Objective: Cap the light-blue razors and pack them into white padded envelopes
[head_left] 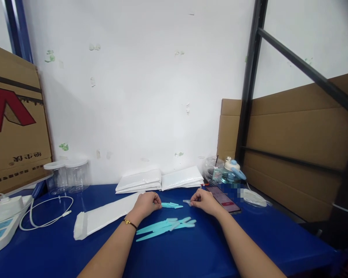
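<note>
My left hand (147,204) is closed in a pinch on a small bunch of teal eyebrow razors (171,205), whose capped ends point to the right. A small translucent piece of plastic (187,202) sticks out from the closed fingertips of my right hand (203,201); its exact kind is hard to make out. Between my forearms, several more teal eyebrow razors (162,227) with pale caps lie fanned out on the blue tabletop (188,256). A long white mailer bag (107,216) lies flat to the left, partly behind my left hand.
Two stacks of folded white bags (139,180) (182,177) rest against the wall. A phone (224,200), a bagged drink cup (214,170) and a bottle (232,172) stand right. Left are clear jars (77,177), a white cable (46,200) and a power strip (8,227).
</note>
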Demonstrator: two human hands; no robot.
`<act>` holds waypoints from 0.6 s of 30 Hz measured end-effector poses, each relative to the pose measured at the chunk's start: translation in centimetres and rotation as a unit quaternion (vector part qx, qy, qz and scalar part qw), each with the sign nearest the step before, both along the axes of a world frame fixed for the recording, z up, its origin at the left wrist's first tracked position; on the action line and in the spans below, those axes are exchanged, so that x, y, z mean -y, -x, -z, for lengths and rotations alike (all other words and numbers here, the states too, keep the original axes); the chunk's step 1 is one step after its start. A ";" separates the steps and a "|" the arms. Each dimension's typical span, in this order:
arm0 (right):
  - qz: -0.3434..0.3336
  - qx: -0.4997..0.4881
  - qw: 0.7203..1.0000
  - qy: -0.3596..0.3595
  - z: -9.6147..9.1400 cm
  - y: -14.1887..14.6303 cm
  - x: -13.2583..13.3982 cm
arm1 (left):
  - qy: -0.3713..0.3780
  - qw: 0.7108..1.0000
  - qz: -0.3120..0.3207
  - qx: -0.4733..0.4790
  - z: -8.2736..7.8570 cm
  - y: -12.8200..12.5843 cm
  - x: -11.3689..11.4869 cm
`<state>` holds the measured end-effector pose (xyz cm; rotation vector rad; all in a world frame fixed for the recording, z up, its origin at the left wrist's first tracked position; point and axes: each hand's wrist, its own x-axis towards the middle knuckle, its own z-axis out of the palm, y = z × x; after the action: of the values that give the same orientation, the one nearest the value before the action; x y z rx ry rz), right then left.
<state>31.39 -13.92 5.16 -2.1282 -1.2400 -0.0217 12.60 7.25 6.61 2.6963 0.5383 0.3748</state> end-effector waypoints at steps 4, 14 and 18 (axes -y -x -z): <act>-0.016 -0.011 0.999 -0.033 0.1 0.4 -0.2 | 0.009 0.999 0.037 -0.033 -0.4 0.5 1.2; -0.107 -0.030 0.994 -0.007 0.3 2.3 -1.0 | 0.111 0.981 0.094 -0.130 -0.8 0.5 2.7; -0.137 -0.024 0.990 -0.002 0.1 3.9 -1.7 | 0.119 0.987 0.091 -0.064 -0.2 -0.1 2.6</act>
<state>27.49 -12.25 5.03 -1.9250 -1.4908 0.1462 12.74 4.66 6.79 2.5218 0.3432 0.0808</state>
